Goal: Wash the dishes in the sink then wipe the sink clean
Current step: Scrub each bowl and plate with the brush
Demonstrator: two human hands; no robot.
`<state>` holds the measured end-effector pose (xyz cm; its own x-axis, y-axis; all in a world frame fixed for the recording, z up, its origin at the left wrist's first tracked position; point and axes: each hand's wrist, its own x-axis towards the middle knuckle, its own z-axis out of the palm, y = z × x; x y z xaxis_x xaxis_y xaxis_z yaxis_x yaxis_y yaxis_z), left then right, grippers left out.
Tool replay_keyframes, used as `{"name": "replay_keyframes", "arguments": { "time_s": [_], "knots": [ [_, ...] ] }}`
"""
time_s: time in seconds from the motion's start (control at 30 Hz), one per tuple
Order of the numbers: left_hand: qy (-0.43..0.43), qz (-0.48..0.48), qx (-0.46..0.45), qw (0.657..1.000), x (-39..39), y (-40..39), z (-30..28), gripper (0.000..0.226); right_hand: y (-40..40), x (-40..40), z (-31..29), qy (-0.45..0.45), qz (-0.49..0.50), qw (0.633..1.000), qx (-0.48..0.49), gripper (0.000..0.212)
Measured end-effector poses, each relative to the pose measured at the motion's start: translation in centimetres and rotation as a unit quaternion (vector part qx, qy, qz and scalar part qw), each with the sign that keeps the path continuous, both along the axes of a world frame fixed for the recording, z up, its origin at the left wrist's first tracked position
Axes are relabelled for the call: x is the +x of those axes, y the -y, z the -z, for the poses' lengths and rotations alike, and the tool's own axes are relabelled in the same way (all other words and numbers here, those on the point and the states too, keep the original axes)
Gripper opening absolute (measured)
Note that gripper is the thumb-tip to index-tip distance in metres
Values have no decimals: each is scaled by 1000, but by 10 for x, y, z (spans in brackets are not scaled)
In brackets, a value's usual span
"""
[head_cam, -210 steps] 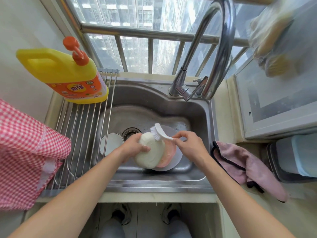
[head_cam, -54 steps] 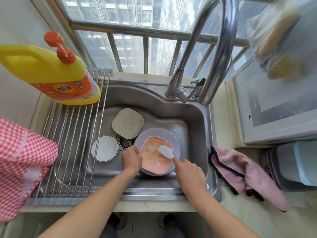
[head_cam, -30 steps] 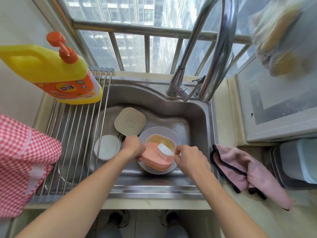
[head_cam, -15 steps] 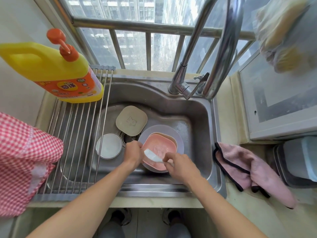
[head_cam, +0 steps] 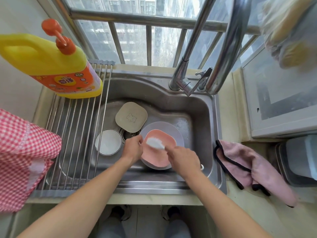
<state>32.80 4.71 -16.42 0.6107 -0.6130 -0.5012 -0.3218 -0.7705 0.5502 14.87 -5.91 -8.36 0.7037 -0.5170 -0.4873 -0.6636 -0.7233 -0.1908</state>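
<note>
A pink squarish plate point(head_cam: 157, 156) lies on a pale lilac round plate point(head_cam: 175, 133) in the steel sink point(head_cam: 200, 117). My left hand point(head_cam: 133, 148) grips the pink plate's left edge. My right hand point(head_cam: 182, 159) holds a white dish brush point(head_cam: 155, 143) whose bristles press on the pink plate. A beige square plate point(head_cam: 131, 116) with a bear drawing lies behind. To the left, beside the drain point(head_cam: 129, 133), sits a white round dish point(head_cam: 108, 142).
A yellow detergent bottle point(head_cam: 51, 66) stands on the roll-up wire rack point(head_cam: 73, 134) over the sink's left part. The tall tap point(head_cam: 221, 48) arches above. A pink cloth point(head_cam: 253, 170) lies on the right counter, and a red checked cloth point(head_cam: 20, 155) hangs at left.
Seven seconds ago I scrubbed a beige dish, which now lies at the back of the sink. Since then I hold the pink plate and the brush moves back and forth across it.
</note>
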Motion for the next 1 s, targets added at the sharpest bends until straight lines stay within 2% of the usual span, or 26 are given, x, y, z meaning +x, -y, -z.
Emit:
{"name": "replay_keyframes", "arguments": {
  "time_s": [0.07, 0.13, 0.23, 0.3, 0.47, 0.57, 0.67, 0.87, 1.0],
  "knots": [
    [4, 11, -1, 1000, 1, 0, 0, 14, 6, -7, 8, 16, 46, 999, -8, 25],
    [6, 12, -1, 1000, 1, 0, 1, 14, 6, -9, 10, 39, 76, 996, 39, 20],
    [-3, 4, -4, 1000, 0, -1, 2, 14, -4, -12, 5, 43, 63, 990, 122, 18],
    [2, 3, -9, 1000, -2, -2, 2, 17, -1, -19, 1, 20, 52, 988, 143, 17],
    [65, 16, -77, 995, -12, -3, -8, 23, 35, -35, -14, -51, 14, 995, 82, 22],
    [83, -10, -94, 992, -17, -1, -12, 30, 28, -24, -19, -41, -25, 998, 32, 22],
    [87, -18, -91, 992, -15, -3, -13, 31, 10, -14, -13, -4, -40, 998, 47, 17],
    [61, -7, -59, 996, -6, -9, -3, 22, 0, -11, 1, 50, -52, 995, 62, 15],
    [22, -12, -49, 998, -1, -5, -2, 17, 22, -39, 2, 7, -57, 997, 43, 20]
  ]
}}
